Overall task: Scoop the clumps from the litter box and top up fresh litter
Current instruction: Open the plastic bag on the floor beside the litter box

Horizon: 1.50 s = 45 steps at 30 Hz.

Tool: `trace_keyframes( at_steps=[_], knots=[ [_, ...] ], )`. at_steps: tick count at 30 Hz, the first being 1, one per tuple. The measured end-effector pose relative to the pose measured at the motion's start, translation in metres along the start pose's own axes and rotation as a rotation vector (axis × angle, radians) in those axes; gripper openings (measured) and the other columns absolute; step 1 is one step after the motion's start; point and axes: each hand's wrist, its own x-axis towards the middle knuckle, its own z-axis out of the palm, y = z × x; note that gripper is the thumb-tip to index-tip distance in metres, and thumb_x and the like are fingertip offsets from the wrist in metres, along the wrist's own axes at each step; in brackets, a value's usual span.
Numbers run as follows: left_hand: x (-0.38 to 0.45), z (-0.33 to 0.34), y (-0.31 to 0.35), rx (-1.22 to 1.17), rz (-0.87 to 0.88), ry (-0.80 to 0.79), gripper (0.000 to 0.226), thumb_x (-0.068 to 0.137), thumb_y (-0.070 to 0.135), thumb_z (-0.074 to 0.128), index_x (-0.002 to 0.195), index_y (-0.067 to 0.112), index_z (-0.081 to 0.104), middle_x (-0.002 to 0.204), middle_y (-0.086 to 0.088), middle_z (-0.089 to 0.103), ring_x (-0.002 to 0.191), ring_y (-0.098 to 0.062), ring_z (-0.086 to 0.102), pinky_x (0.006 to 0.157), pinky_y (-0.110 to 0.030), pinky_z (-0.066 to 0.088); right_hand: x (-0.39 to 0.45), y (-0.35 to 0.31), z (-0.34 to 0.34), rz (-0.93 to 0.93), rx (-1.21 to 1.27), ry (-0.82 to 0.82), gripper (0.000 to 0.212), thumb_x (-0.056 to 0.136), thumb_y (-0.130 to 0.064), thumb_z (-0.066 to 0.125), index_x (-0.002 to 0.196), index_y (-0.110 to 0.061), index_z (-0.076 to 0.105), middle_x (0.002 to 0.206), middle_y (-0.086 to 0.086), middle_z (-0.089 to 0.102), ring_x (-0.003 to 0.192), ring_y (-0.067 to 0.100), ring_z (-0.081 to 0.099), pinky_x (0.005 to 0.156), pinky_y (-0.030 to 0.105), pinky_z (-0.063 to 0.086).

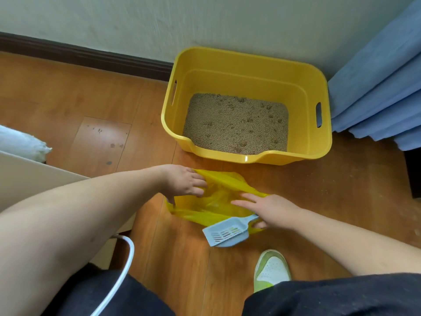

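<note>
A yellow litter box (303,156) stands on the wood floor against the wall, holding tan litter (237,124) with several small clumps and dents. In front of it lies a yellow plastic bag (211,201). My left hand (184,181) grips the bag's far left edge. My right hand (271,209) rests on the bag's right side, fingers spread, with its thumb by the handle of a light blue slotted scoop (225,233). The scoop lies on the floor over the bag's near edge.
A blue curtain (382,87) hangs right of the box. A dark baseboard (86,55) runs along the wall. A white bag (20,142) and a beige panel (27,176) are at the left. A white cable (127,258) and my green-white shoe (272,270) are near.
</note>
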Motion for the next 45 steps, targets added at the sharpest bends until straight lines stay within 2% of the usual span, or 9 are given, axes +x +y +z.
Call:
trace_keyframes(
  at_steps=[5, 10, 18, 21, 25, 30, 35, 40, 45],
  knots=[
    [0.003, 0.009, 0.000, 0.111, -0.111, -0.070, 0.115, 0.073, 0.052, 0.077, 0.156, 0.026, 0.001, 0.164, -0.014, -0.006, 0.151, -0.029, -0.003, 0.118, -0.050, -0.008, 0.005, 0.016, 0.001, 0.075, 0.092, 0.077, 0.102, 0.077, -0.052, 0.070, 0.152, -0.038, 0.003, 0.158, -0.007, 0.022, 0.128, 0.023, 0.049, 0.089, 0.035, 0.048],
    [0.006, 0.012, -0.005, 0.030, -0.251, -0.141, 0.117, 0.075, 0.054, 0.075, 0.155, 0.031, -0.007, 0.163, -0.013, -0.010, 0.151, -0.027, -0.008, 0.115, -0.065, -0.005, 0.014, 0.028, -0.003, 0.160, 0.098, 0.081, 0.095, 0.078, -0.055, 0.068, 0.152, -0.031, 0.012, 0.156, -0.009, 0.027, 0.131, 0.021, 0.046, 0.094, 0.035, 0.046],
    [0.000, 0.020, -0.022, -0.157, -0.463, -0.119, 0.106, 0.071, 0.066, 0.071, 0.154, 0.031, 0.015, 0.162, -0.017, 0.002, 0.151, -0.030, 0.000, 0.115, -0.067, 0.004, 0.035, 0.038, -0.026, 0.135, -0.007, 0.131, 0.045, 0.095, -0.055, 0.039, 0.128, -0.028, 0.053, 0.155, -0.008, 0.030, 0.121, 0.026, 0.054, 0.088, 0.034, 0.045],
    [-0.003, 0.021, -0.024, -0.218, -0.509, -0.130, 0.100, 0.070, 0.066, 0.072, 0.151, 0.030, 0.024, 0.161, -0.018, 0.005, 0.150, -0.030, 0.003, 0.113, -0.069, 0.009, 0.039, 0.045, -0.026, 0.208, 0.004, 0.187, 0.038, 0.096, -0.051, 0.042, 0.119, -0.025, 0.057, 0.143, -0.006, 0.044, 0.119, 0.025, 0.053, 0.087, 0.033, 0.044],
    [-0.003, 0.019, -0.026, -0.337, -0.541, -0.091, 0.085, 0.072, 0.063, 0.072, 0.144, 0.029, 0.039, 0.154, -0.018, 0.019, 0.148, -0.031, 0.010, 0.115, -0.066, 0.009, 0.035, 0.055, -0.018, 0.253, -0.050, 0.247, 0.033, 0.094, -0.051, 0.045, 0.109, -0.025, 0.059, 0.132, -0.004, 0.053, 0.124, 0.025, 0.047, 0.103, 0.037, 0.032],
    [-0.009, 0.018, -0.029, -0.419, -0.521, -0.031, 0.068, 0.073, 0.065, 0.070, 0.131, 0.032, 0.053, 0.148, -0.013, 0.027, 0.146, -0.029, 0.015, 0.117, -0.062, 0.009, 0.021, 0.051, -0.012, 0.175, -0.108, 0.488, 0.029, 0.074, -0.039, 0.076, 0.076, -0.016, 0.060, 0.100, 0.006, 0.065, 0.103, 0.032, 0.062, 0.091, 0.042, 0.048],
    [-0.019, 0.009, -0.032, -0.411, -0.476, -0.028, 0.055, 0.077, 0.066, 0.066, 0.118, 0.030, 0.063, 0.144, -0.010, 0.034, 0.143, -0.028, 0.020, 0.119, -0.056, 0.010, 0.008, 0.045, -0.015, 0.158, -0.127, 0.517, 0.031, 0.067, -0.038, 0.081, 0.074, -0.017, 0.060, 0.109, 0.011, 0.067, 0.108, 0.032, 0.063, 0.090, 0.050, 0.049],
    [-0.027, -0.001, -0.027, -0.359, -0.441, 0.004, 0.051, 0.079, 0.070, 0.060, 0.108, 0.028, 0.068, 0.137, -0.009, 0.042, 0.139, -0.026, 0.028, 0.119, -0.045, 0.017, -0.005, 0.042, -0.009, 0.132, -0.099, 0.629, 0.035, 0.084, -0.045, 0.044, 0.078, -0.014, 0.058, 0.120, 0.018, 0.063, 0.115, 0.035, 0.059, 0.100, 0.052, 0.039],
    [-0.035, -0.011, -0.020, -0.299, -0.418, 0.030, 0.057, 0.080, 0.076, 0.052, 0.110, 0.030, 0.069, 0.145, -0.011, 0.038, 0.141, -0.027, 0.024, 0.119, -0.044, 0.019, -0.017, 0.034, -0.009, 0.085, -0.092, 0.726, 0.035, 0.084, -0.042, 0.043, 0.076, -0.010, 0.055, 0.124, 0.021, 0.061, 0.114, 0.039, 0.059, 0.102, 0.052, 0.031]
  ],
)
